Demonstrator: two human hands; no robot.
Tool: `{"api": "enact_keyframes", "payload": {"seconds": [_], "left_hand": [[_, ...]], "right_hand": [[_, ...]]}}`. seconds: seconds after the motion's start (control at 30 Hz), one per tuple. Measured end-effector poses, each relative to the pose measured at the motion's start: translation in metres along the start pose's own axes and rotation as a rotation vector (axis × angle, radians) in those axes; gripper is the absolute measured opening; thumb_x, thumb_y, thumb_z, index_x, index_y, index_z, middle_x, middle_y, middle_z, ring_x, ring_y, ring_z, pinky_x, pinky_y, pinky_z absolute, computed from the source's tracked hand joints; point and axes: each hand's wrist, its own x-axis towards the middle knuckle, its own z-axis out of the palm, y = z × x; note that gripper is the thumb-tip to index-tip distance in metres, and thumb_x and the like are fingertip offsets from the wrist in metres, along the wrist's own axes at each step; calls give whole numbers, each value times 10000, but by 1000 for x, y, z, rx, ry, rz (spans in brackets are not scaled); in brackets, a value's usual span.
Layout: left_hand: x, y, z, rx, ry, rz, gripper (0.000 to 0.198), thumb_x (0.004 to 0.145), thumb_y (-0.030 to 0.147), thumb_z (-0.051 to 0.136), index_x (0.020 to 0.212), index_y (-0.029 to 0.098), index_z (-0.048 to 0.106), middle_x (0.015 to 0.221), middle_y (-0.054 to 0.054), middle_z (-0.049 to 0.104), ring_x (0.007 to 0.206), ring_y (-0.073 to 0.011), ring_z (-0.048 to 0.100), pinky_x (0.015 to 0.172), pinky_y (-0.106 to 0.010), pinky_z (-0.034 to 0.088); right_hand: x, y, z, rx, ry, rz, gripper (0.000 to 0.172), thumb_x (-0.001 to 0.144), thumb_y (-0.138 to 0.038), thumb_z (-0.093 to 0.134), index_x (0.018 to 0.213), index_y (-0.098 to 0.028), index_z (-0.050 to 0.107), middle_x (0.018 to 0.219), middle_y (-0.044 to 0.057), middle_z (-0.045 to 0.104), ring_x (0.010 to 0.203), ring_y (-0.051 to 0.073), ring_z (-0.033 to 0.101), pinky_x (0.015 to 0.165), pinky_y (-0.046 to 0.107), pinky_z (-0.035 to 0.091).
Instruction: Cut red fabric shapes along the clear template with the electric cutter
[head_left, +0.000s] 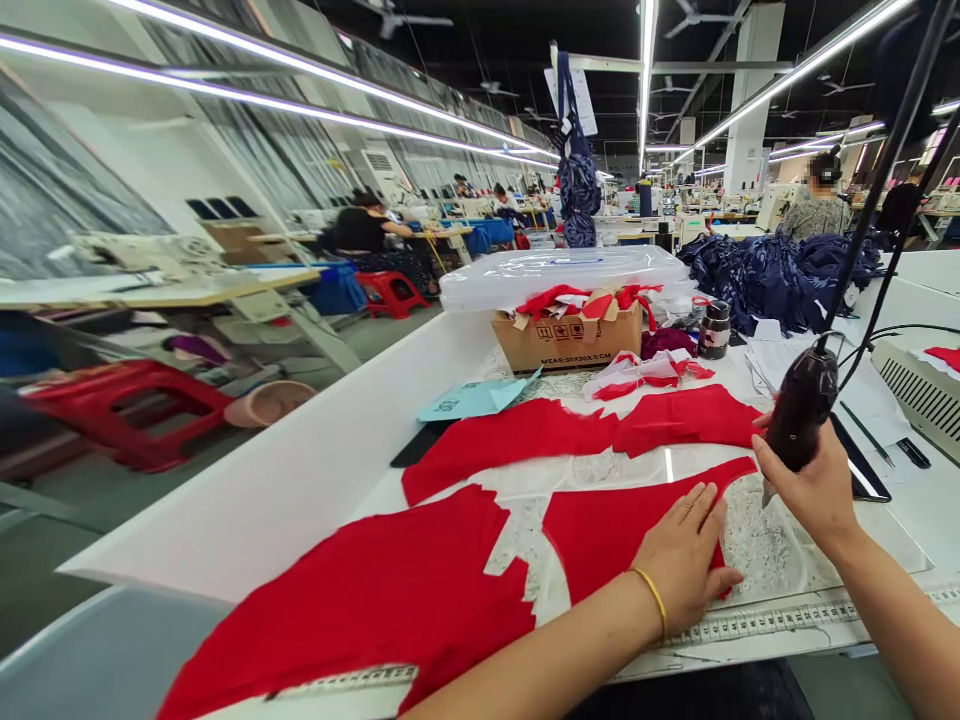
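Observation:
My left hand [684,560] lies flat on a red fabric piece [607,530], its fingers stretched towards the piece's right edge. A yellow bangle is on that wrist. My right hand [814,490] is wrapped round a dark handheld tool [804,405] with cords running up from it; a narrow metal tip points down just right of the fabric. Two more red strips [517,435] [686,420] lie behind, and a large red piece [367,590] with a jagged right edge covers the left front of the table. A measuring tape [772,622] runs along the front edge.
Behind the fabric stand a cardboard box [570,342] of scraps, a plastic container [562,275] and a dark jar [714,330]. Blue paper [472,400] lies left, a navy fabric heap [780,280] back right. A red stool [135,410] and seated people are further off.

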Motion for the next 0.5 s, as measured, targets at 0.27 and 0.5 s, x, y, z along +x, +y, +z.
{"api": "enact_keyframes", "payload": {"seconds": [0.27, 0.5], "left_hand": [[43, 4, 9, 14, 5, 33, 774, 1030, 614, 485, 1592, 102, 341, 1682, -193, 274, 1578, -323, 216, 1291, -500, 264], [51, 0, 13, 15, -15, 4, 797, 1028, 650, 445, 1593, 97, 339, 1692, -191, 247, 1580, -330, 209, 1291, -505, 255]], "right_hand": [[38, 7, 21, 68, 96, 19, 314, 711, -462, 715, 832, -248, 519, 673, -32, 604, 597, 167, 567, 596, 327, 514], [53, 25, 33, 69, 193, -4, 323, 698, -434, 693, 895, -242, 524, 714, -34, 574, 607, 155, 539, 612, 330, 501]]}}
